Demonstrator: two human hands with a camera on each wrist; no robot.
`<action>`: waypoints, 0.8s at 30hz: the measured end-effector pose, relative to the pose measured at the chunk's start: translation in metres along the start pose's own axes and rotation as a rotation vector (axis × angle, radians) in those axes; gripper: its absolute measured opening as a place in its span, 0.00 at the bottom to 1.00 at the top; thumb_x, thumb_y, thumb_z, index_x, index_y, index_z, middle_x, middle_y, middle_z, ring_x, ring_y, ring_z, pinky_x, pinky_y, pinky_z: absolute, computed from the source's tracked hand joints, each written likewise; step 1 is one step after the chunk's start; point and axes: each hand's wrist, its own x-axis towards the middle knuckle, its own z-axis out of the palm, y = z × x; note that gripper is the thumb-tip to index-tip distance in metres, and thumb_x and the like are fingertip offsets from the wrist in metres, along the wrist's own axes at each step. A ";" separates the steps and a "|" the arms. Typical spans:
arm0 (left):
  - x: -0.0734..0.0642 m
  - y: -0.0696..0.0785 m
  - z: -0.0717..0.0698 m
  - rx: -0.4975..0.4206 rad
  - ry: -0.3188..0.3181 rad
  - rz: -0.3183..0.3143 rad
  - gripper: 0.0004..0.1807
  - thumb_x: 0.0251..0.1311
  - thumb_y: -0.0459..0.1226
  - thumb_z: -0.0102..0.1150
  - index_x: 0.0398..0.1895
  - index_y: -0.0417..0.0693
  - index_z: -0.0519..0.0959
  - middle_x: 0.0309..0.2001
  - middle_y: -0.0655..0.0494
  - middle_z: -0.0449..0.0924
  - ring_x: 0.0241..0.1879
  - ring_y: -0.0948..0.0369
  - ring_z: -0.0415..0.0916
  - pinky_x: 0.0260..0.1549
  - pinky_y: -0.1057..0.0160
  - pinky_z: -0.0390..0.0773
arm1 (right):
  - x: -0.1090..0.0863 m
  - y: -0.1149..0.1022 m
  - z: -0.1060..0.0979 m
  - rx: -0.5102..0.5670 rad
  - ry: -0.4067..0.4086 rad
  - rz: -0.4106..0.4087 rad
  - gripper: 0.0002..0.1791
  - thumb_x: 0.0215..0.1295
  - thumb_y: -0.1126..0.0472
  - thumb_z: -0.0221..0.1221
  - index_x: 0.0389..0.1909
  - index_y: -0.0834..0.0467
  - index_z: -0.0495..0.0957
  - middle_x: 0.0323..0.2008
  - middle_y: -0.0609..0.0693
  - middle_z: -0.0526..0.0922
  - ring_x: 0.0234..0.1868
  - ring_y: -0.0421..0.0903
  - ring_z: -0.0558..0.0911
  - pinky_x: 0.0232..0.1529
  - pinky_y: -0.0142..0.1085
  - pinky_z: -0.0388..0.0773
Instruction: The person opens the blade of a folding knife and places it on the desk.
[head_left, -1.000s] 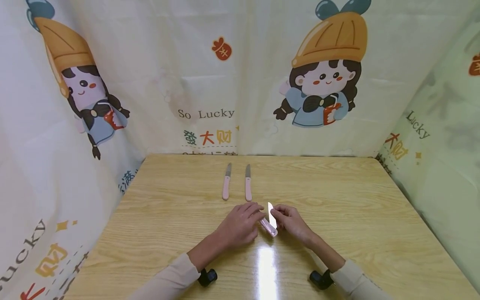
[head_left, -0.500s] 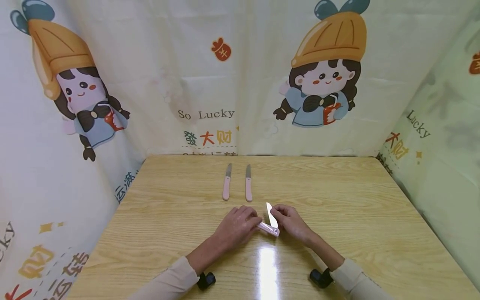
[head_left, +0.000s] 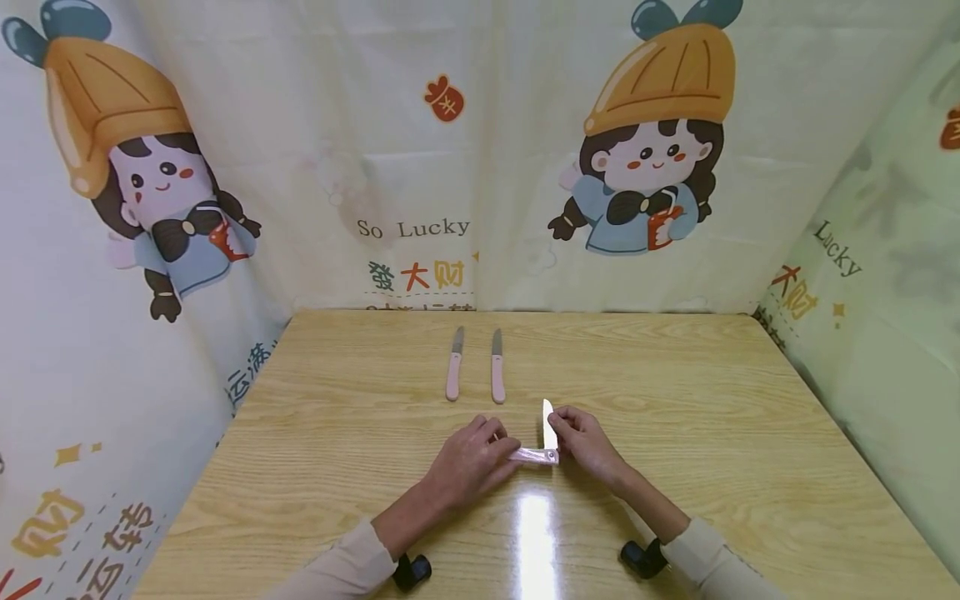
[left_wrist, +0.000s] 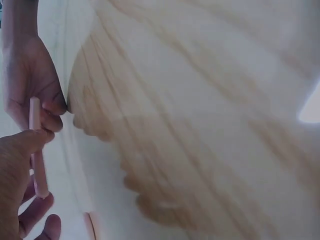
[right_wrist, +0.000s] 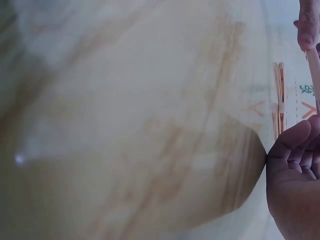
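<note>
A folding knife with a pink handle is held between both hands over the middle of the table, its bright blade standing at about a right angle to the handle. My left hand grips the free end of the handle. On the other side, my right hand pinches the blade between thumb and finger. In the left wrist view the pink handle runs from the left fingers toward the right hand. The right wrist view catches the handle at its right edge.
Two more pink-handled knives, a left one and a right one, lie side by side with blades out, beyond the hands. The wooden table meets a printed curtain at the back and sides.
The handle has turned from slanting to nearly level, and the angle between it and the blade has widened. My left hand has shifted its hold along the handle; my right hand stays nearly still.
</note>
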 end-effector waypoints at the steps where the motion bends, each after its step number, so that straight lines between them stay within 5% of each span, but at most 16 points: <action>1: -0.001 0.001 -0.001 -0.006 0.003 -0.008 0.09 0.63 0.44 0.70 0.42 0.52 0.88 0.37 0.60 0.77 0.34 0.64 0.70 0.29 0.70 0.73 | 0.001 0.000 0.000 0.011 0.005 0.002 0.14 0.80 0.63 0.51 0.47 0.74 0.72 0.25 0.49 0.72 0.24 0.41 0.72 0.26 0.31 0.73; 9: -0.005 0.012 -0.004 -0.019 0.007 -0.081 0.10 0.57 0.44 0.73 0.37 0.50 0.87 0.30 0.63 0.72 0.29 0.67 0.68 0.24 0.75 0.71 | 0.004 0.002 0.000 0.074 0.020 0.009 0.12 0.79 0.65 0.51 0.46 0.74 0.72 0.23 0.51 0.76 0.24 0.40 0.76 0.26 0.29 0.75; 17: -0.010 0.019 -0.002 -0.013 0.080 -0.135 0.09 0.52 0.43 0.74 0.32 0.50 0.86 0.28 0.64 0.71 0.26 0.68 0.67 0.21 0.73 0.70 | 0.004 0.003 -0.002 0.146 0.004 -0.013 0.11 0.78 0.66 0.53 0.43 0.73 0.71 0.26 0.51 0.80 0.27 0.41 0.80 0.32 0.32 0.81; 24: -0.010 0.022 -0.001 -0.004 0.117 -0.190 0.10 0.55 0.43 0.74 0.34 0.49 0.83 0.29 0.62 0.74 0.24 0.69 0.66 0.18 0.74 0.67 | 0.006 0.001 -0.001 0.252 0.068 0.026 0.06 0.76 0.68 0.53 0.40 0.69 0.69 0.29 0.54 0.84 0.29 0.42 0.85 0.36 0.35 0.83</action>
